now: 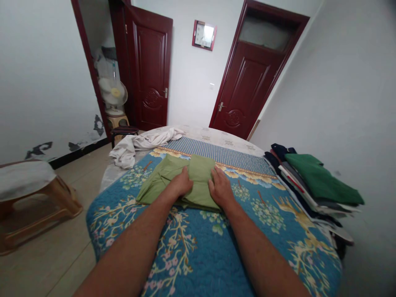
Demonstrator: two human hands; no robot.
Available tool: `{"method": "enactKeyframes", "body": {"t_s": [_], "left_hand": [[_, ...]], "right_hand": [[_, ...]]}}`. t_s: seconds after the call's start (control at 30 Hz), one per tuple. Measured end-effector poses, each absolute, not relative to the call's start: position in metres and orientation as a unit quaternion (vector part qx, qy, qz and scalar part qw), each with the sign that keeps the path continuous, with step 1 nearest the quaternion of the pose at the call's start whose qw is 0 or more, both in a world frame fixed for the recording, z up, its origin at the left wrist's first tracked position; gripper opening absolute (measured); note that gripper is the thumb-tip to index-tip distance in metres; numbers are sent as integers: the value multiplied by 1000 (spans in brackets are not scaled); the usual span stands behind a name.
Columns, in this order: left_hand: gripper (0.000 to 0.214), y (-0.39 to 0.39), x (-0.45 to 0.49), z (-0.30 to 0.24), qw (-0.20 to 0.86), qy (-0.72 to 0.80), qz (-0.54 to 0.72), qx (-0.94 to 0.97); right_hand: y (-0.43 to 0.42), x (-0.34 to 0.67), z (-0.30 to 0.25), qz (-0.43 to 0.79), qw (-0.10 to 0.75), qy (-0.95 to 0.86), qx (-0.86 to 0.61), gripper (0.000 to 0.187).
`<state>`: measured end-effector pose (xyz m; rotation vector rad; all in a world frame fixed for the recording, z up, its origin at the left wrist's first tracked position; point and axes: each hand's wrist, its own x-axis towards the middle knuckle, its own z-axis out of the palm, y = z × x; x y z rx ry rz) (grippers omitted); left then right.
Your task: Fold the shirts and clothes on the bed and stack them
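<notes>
An olive green garment [161, 175] lies partly folded on a blue flowered quilt [198, 247] that covers the bed. My left hand [182, 185] rests on the garment's middle, its fingers curled round a fold of the cloth. Just to the right, my right hand [220, 186] lies flat on the same garment with its fingers stretched out. The two hands are a short way apart, both pressing the folded part down.
A stack of folded clothes [312, 185] with a dark green one on top sits at the bed's right edge by the wall. A crumpled white cloth [136, 144] lies at the far left corner. A wooden stool [37, 198], a fan [114, 94] and two dark red doors stand beyond.
</notes>
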<state>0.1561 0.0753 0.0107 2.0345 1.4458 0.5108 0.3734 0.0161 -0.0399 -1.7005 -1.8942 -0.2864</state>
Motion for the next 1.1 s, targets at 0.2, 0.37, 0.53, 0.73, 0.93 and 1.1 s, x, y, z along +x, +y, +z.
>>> {"method": "enactKeyframes", "body": {"t_s": [0.2,0.37,0.53,0.73,0.93,1.1], "left_hand": [[73,58,158,25,129,603,119,778],[61,54,164,29,35,479,262,837],[53,66,174,-2,62,400,194,893],[62,70,175,-24,50,454,173,873],[73,68,174,-24,60,482,173,857],[73,64,173,-22,81,486,169,854]], "right_hand": [[5,353,-25,-31,193,-739,-645,60],[-1,344,-10,6,140,-733,-666,61],[-2,344,-9,22,143,-732,-666,57],[30,342,-12,60,171,-667,-723,63],[94,344,-4,61,154,-612,-773,67],[123,350,-1,63,149,-582,-797,67]]}}
